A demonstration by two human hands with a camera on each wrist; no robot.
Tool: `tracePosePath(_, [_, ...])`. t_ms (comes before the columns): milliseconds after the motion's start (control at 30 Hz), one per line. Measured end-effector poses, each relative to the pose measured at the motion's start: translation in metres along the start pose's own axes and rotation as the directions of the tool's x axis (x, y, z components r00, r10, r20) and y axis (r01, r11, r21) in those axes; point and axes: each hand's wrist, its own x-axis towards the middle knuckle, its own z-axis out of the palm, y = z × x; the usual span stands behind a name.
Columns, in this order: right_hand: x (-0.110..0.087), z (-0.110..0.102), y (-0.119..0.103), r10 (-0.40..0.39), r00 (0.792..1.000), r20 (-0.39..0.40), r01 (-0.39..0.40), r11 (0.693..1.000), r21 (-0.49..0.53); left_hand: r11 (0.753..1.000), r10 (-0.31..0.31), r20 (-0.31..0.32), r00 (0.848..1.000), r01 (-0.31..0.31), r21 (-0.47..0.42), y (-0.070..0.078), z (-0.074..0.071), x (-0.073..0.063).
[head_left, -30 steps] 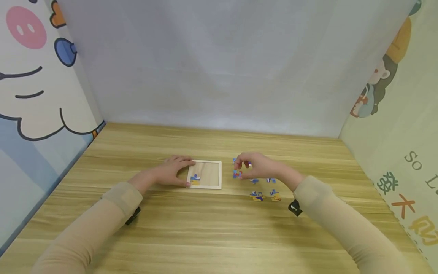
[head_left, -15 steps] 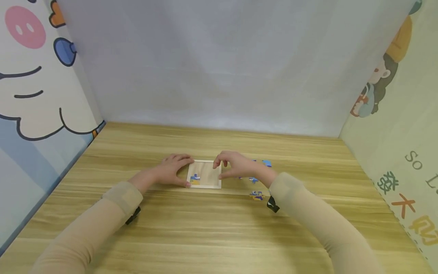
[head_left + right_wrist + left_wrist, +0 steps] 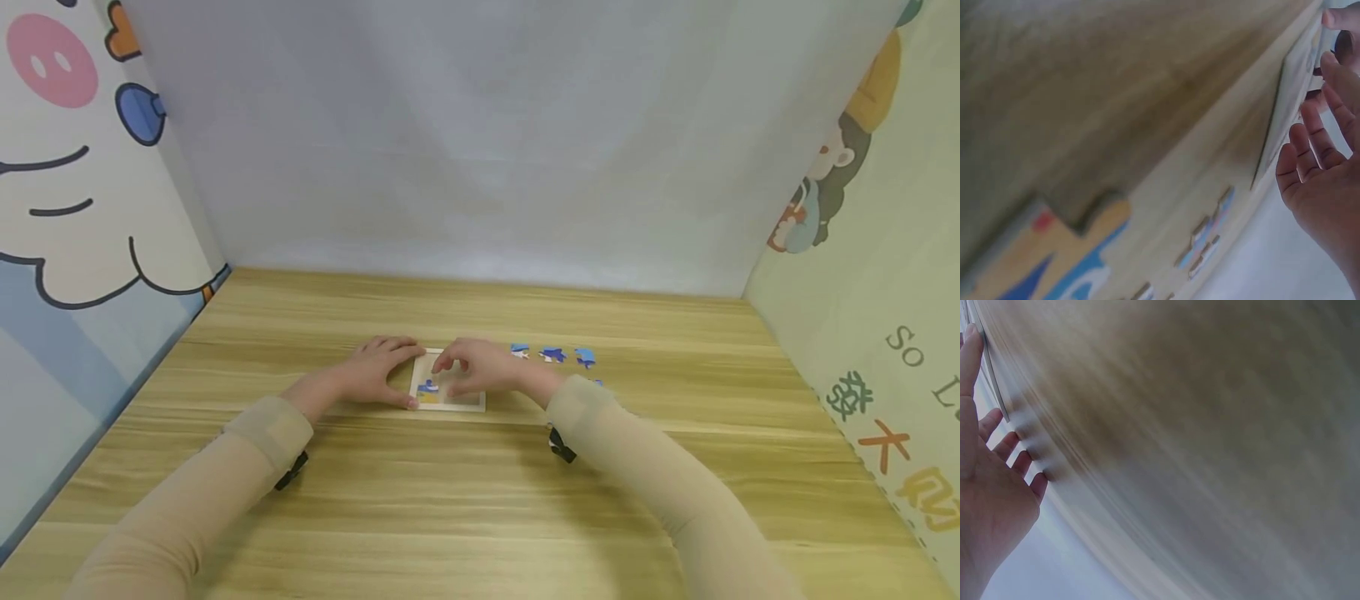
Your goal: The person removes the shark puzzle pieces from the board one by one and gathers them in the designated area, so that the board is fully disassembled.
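A shallow square puzzle tray (image 3: 450,407) with a pale rim lies flat on the table. One blue-and-yellow puzzle piece (image 3: 428,391) sits in its lower left corner. My left hand (image 3: 372,372) rests at the tray's left side, thumb and index finger spread to its two left corners. Over the right half of the tray hovers my right hand (image 3: 480,368), its fingers loosely bent, with a gap between thumb and index finger. No piece shows between them, and in the right wrist view the hand (image 3: 1325,181) shows none either. The tray's right part is partly hidden beneath it.
Loose puzzle pieces (image 3: 553,354) lie right of the tray, some hidden under the right forearm. A large orange-and-blue piece (image 3: 1054,262) fills the near corner of the right wrist view. A grey curtain (image 3: 480,167) closes off the table's (image 3: 420,500) far side.
My right hand has moved left from the loose pieces to above the tray, uncovering the back row of pieces. The left hand, the tray and its piece stay put.
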Motion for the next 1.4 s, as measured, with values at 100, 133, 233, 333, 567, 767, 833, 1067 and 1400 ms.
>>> tracePosePath(100, [0.003,0.004,0.001,-0.006,1.0,0.027,0.007,1.0,-0.021,1.0,0.003,0.007,1.0,-0.003,-0.003,0.001,-0.001,0.0])
tracePosePath(133, [0.004,0.005,0.001,-0.012,0.999,0.032,0.013,0.999,-0.034,1.0,0.005,0.009,1.0,-0.005,-0.005,0.001,-0.001,0.0])
tracePosePath(233, [0.005,0.007,0.001,-0.03,0.999,0.039,0.032,0.998,-0.055,1.0,0.01,0.009,1.0,-0.01,-0.008,0.002,-0.002,0.0])
tracePosePath(333, [0.006,0.008,0.0,-0.04,0.998,0.045,0.043,0.997,-0.06,1.0,0.01,0.009,1.0,-0.01,-0.004,0.003,-0.003,-0.001])
tracePosePath(567, [0.007,0.007,0.0,-0.009,0.999,0.051,0.006,0.999,0.054,1.0,0.005,0.013,1.0,-0.005,-0.008,0.003,-0.003,-0.003])
tracePosePath(767, [0.009,0.007,0.001,0.0,0.998,0.066,-0.015,0.973,0.23,1.0,-0.009,0.019,1.0,0.009,-0.009,0.002,-0.001,-0.002])
tracePosePath(833, [0.01,0.008,0.001,0.0,0.998,0.068,-0.018,0.962,0.272,1.0,-0.009,0.017,1.0,0.009,-0.007,0.001,-0.001,-0.002])
tracePosePath(1067, [0.012,0.01,-0.003,0.055,0.998,0.042,-0.064,0.962,0.265,1.0,-0.007,0.009,1.0,0.007,-0.002,0.001,-0.001,-0.002])
tracePosePath(1400, [0.001,-0.007,-0.007,0.084,0.996,0.005,-0.082,0.96,0.269,1.0,-0.006,0.0,1.0,0.006,0.017,0.003,-0.003,-0.002])
